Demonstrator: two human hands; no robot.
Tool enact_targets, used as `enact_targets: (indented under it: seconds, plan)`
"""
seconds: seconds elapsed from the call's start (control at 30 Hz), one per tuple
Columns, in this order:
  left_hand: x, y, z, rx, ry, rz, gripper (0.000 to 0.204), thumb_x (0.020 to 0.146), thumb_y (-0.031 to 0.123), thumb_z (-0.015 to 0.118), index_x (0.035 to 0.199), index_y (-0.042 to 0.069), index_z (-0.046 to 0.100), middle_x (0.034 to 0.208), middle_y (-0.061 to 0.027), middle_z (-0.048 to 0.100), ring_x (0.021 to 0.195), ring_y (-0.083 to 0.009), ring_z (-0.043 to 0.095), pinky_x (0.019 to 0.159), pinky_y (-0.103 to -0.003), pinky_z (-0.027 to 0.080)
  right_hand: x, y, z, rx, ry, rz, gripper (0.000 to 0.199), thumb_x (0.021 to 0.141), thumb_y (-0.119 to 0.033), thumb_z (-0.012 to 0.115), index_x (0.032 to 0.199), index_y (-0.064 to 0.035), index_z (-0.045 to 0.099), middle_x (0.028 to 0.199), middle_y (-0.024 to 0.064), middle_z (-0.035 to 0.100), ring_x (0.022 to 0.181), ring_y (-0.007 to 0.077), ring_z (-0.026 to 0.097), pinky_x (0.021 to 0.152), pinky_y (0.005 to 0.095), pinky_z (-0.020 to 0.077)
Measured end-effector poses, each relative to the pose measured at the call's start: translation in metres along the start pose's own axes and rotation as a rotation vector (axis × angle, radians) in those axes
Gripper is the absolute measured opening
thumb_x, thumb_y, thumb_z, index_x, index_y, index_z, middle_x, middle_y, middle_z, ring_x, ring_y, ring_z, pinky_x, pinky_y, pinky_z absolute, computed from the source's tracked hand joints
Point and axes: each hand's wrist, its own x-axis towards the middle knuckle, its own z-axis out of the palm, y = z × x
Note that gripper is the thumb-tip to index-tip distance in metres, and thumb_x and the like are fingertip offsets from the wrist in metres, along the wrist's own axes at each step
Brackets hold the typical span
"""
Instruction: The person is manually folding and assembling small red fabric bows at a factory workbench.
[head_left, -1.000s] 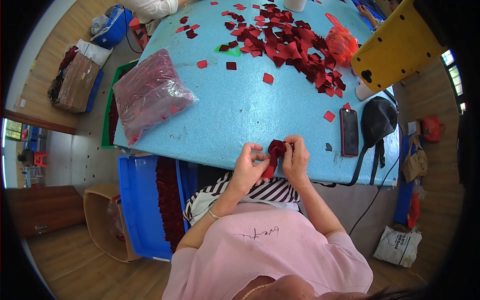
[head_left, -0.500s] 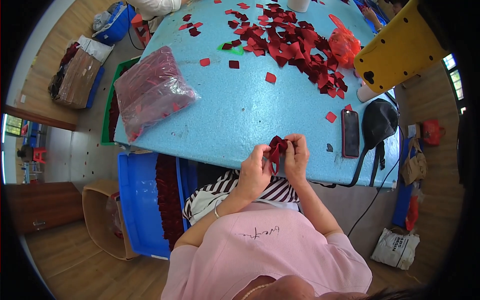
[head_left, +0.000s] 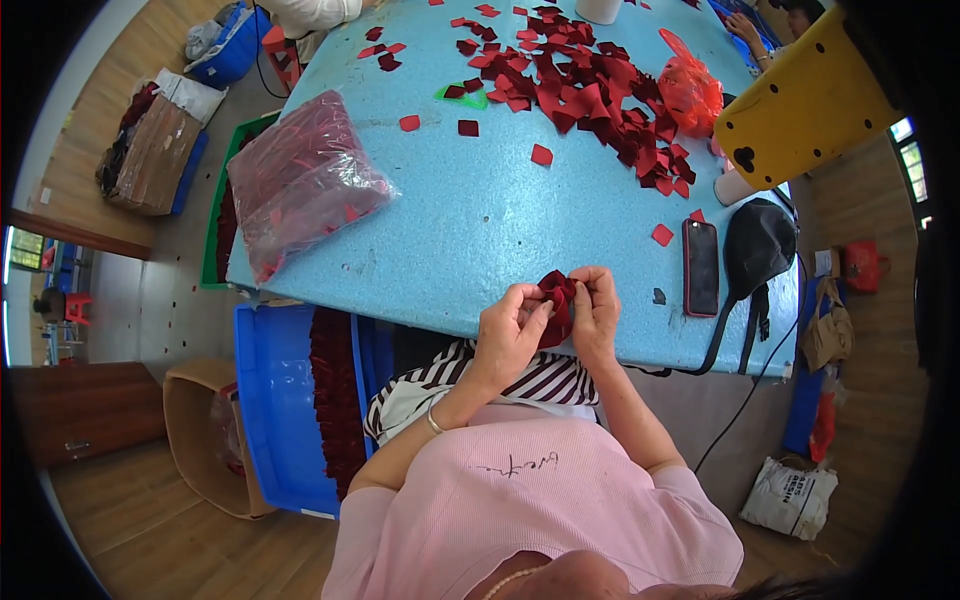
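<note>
Both hands meet at the near edge of the blue table, pinching one small bundle of dark red fabric pieces between them: the left hand grips it from the left with fingers curled around it, and the right hand closes on its right side with thumb and fingertips. The bundle sits just above the table edge, in front of the person's chest. By the look of it the pieces are being gathered or folded together, and the work seems to be mid-way; any further shaping calls for a firm pinch so the layers do not slip apart. A loose heap of red fabric squares lies well apart on the far side of the table, with a few strays between. A clear bag of red pieces rests at the left, a black phone and a black pouch at the right, near the hands but not touching them. Nothing lies directly in the way.
</note>
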Motion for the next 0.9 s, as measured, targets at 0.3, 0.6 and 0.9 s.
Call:
enact_targets:
  seconds: [0.3, 0.6, 0.9]
  plan:
    - [0.006, 0.001, 0.0, -0.007, -0.037, -0.041, 0.025, 0.086, 0.005, 0.067, 0.105, -0.002, 0.053, 0.081, -0.0026, 0.06, 0.064, -0.0034, 0.056, 0.054, -0.019, 0.046, 0.001, 0.012, 0.004, 0.007, 0.007, -0.023, 0.011, 0.092, 0.005, 0.046, 0.097, -0.0018, 0.053, 0.089, 0.0035, 0.057, 0.08, 0.0086, 0.051, 0.073, 0.0224, 0.0442]
    - [0.008, 0.002, -0.005, -0.301, -0.117, -0.144, 0.021, 0.09, 0.005, 0.062, 0.107, 0.0, 0.051, 0.086, -0.0031, 0.06, 0.069, -0.0041, 0.058, 0.055, -0.019, 0.048, 0.003, 0.016, 0.005, 0.333, -0.015, 0.149, 0.012, 0.094, 0.004, 0.044, 0.1, -0.0022, 0.052, 0.09, 0.0019, 0.057, 0.081, 0.007, 0.052, 0.073, 0.0212, 0.0445]
    - [0.011, -0.016, -0.002, -0.114, -0.065, -0.051, 0.019, 0.09, 0.006, 0.06, 0.104, -0.004, 0.052, 0.083, -0.0056, 0.063, 0.07, -0.0072, 0.059, 0.061, -0.023, 0.05, 0.001, 0.01, 0.007, 0.017, 0.0, -0.079, 0.011, 0.089, 0.007, 0.049, 0.095, -0.0015, 0.053, 0.086, 0.0032, 0.056, 0.076, 0.0085, 0.051, 0.069, 0.0213, 0.0436]
